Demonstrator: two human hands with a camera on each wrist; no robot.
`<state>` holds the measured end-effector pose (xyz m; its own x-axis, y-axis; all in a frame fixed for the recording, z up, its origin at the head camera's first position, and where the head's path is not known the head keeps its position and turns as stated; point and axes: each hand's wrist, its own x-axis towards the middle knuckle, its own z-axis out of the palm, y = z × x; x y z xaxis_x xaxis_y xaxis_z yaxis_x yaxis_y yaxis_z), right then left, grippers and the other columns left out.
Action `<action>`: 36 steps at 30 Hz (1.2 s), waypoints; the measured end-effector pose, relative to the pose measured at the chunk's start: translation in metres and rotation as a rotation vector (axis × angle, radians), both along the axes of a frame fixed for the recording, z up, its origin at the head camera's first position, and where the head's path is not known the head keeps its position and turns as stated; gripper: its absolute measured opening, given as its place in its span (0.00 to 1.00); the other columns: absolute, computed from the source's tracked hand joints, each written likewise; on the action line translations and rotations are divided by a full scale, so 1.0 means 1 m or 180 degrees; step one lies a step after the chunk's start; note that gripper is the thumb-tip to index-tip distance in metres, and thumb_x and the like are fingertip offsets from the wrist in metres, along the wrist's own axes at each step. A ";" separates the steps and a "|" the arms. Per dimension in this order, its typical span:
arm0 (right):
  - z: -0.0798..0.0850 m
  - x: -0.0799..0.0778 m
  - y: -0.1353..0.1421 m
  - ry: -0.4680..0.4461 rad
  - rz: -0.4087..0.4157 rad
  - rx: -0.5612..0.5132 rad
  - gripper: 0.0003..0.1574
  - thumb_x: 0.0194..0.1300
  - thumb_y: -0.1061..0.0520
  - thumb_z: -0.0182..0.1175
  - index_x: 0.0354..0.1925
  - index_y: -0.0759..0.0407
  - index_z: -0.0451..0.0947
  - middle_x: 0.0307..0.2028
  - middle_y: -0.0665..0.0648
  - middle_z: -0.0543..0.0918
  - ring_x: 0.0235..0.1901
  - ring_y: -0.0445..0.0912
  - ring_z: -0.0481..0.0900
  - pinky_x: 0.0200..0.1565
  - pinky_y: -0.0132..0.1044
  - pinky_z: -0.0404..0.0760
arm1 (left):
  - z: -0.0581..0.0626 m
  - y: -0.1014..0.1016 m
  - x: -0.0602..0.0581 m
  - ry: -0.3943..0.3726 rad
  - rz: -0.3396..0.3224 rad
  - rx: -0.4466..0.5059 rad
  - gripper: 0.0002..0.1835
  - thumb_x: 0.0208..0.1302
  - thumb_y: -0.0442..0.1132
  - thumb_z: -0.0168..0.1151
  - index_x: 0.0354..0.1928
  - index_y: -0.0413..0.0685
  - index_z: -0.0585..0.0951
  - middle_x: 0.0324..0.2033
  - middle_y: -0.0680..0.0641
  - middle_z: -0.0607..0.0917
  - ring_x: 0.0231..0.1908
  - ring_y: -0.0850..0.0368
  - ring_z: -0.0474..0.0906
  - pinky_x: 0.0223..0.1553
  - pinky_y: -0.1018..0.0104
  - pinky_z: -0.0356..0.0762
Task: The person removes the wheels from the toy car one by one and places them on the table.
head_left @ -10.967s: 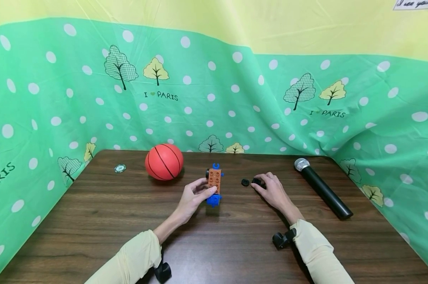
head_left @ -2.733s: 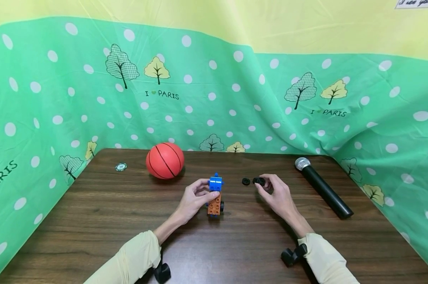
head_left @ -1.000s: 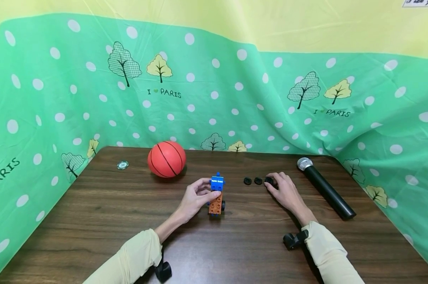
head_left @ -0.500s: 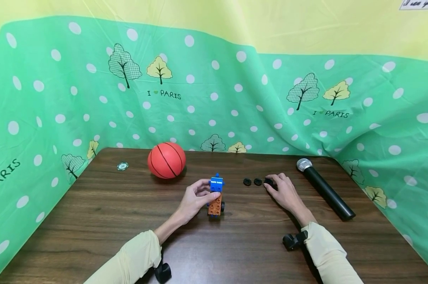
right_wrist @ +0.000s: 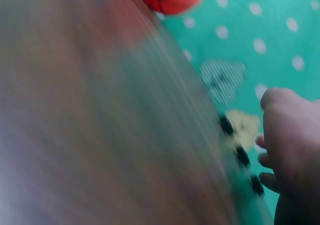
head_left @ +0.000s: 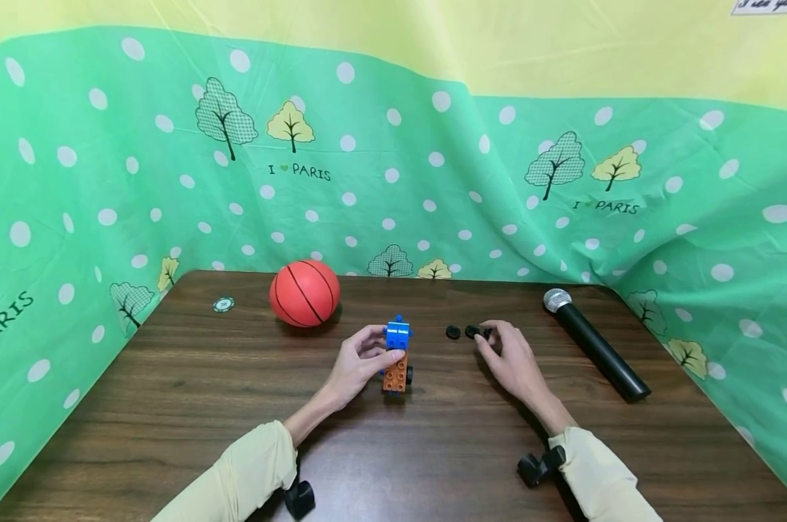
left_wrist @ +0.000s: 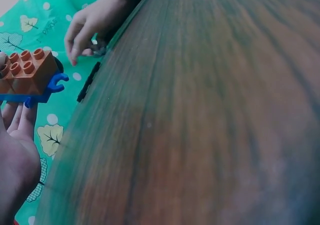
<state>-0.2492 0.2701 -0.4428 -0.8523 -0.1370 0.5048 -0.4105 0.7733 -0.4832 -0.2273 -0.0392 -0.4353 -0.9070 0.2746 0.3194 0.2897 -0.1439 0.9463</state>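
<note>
My left hand (head_left: 357, 366) pinches a toy block car (head_left: 395, 370) between thumb and fingers, above the middle of the table. The car has an orange studded base, a blue block at its far end and a black wheel on its right side. In the left wrist view, a blue hook shows on the car's end (left_wrist: 32, 77). Three loose black toy wheels lie in a row: the left wheel (head_left: 453, 332), the middle wheel (head_left: 472, 331) and the right wheel (head_left: 488, 333), partly hidden. Over the right end of the row hovers my right hand (head_left: 511, 359), fingers loosely bent and holding nothing.
A red basketball-patterned ball (head_left: 304, 293) sits at the back left, with a poker chip (head_left: 223, 304) farther left. On the right lies a black microphone (head_left: 596, 344). A green and yellow patterned cloth (head_left: 393, 174) hangs behind and beside the wooden table (head_left: 432, 449).
Since 11 seconds ago, the car has been turned end for end in my left hand. My right hand added a third wheel to the row, let go and shifted slightly left.
</note>
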 end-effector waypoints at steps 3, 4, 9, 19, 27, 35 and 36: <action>0.003 0.014 -0.022 0.0064 0.0382 -0.0211 0.11 0.75 0.60 0.61 0.51 0.65 0.80 0.33 0.52 0.80 0.34 0.46 0.76 0.38 0.42 0.75 | 0.000 0.000 0.000 -0.0023 -0.0026 0.0050 0.22 0.66 0.35 0.69 0.59 0.33 0.78 0.40 0.46 0.86 0.40 0.56 0.85 0.46 0.65 0.82; 0.004 0.019 -0.030 0.0018 0.0531 -0.0289 0.10 0.76 0.60 0.61 0.51 0.65 0.81 0.33 0.51 0.81 0.33 0.45 0.78 0.37 0.40 0.76 | 0.000 0.001 0.000 -0.0042 -0.0043 0.0082 0.22 0.66 0.34 0.69 0.59 0.33 0.77 0.40 0.46 0.86 0.40 0.56 0.85 0.46 0.65 0.82; 0.009 0.042 -0.070 -0.0567 0.1132 -0.0720 0.14 0.82 0.57 0.52 0.54 0.64 0.80 0.32 0.52 0.84 0.32 0.45 0.83 0.36 0.37 0.81 | -0.001 0.001 -0.001 -0.0086 -0.0068 0.0144 0.21 0.69 0.35 0.67 0.60 0.34 0.76 0.41 0.44 0.87 0.43 0.55 0.86 0.48 0.63 0.83; 0.008 0.057 -0.108 -0.1055 0.0984 -0.1403 0.11 0.77 0.60 0.59 0.53 0.64 0.80 0.35 0.54 0.83 0.32 0.45 0.79 0.34 0.33 0.76 | -0.002 0.004 -0.003 -0.0376 -0.0099 -0.0141 0.33 0.75 0.43 0.62 0.77 0.45 0.67 0.53 0.38 0.84 0.50 0.53 0.83 0.43 0.63 0.83; 0.010 0.054 -0.111 -0.1009 0.0733 -0.1687 0.09 0.76 0.64 0.58 0.51 0.65 0.81 0.35 0.58 0.84 0.35 0.51 0.81 0.36 0.32 0.76 | -0.003 0.007 -0.001 -0.0302 -0.0262 -0.0090 0.29 0.71 0.34 0.64 0.70 0.32 0.69 0.52 0.36 0.83 0.49 0.51 0.84 0.49 0.66 0.80; 0.010 0.055 -0.113 -0.0940 0.0692 -0.1538 0.13 0.78 0.61 0.57 0.56 0.61 0.80 0.39 0.54 0.82 0.38 0.46 0.78 0.39 0.35 0.79 | -0.002 0.006 0.000 -0.0512 -0.0276 0.0167 0.26 0.72 0.35 0.63 0.65 0.31 0.69 0.46 0.44 0.83 0.45 0.57 0.84 0.45 0.64 0.83; 0.010 0.055 -0.114 -0.0933 0.0700 -0.1539 0.13 0.79 0.59 0.56 0.56 0.61 0.80 0.39 0.54 0.82 0.38 0.47 0.78 0.39 0.35 0.79 | -0.002 0.006 0.000 -0.0518 -0.0283 0.0184 0.25 0.72 0.35 0.63 0.65 0.31 0.69 0.45 0.44 0.83 0.45 0.57 0.84 0.45 0.64 0.83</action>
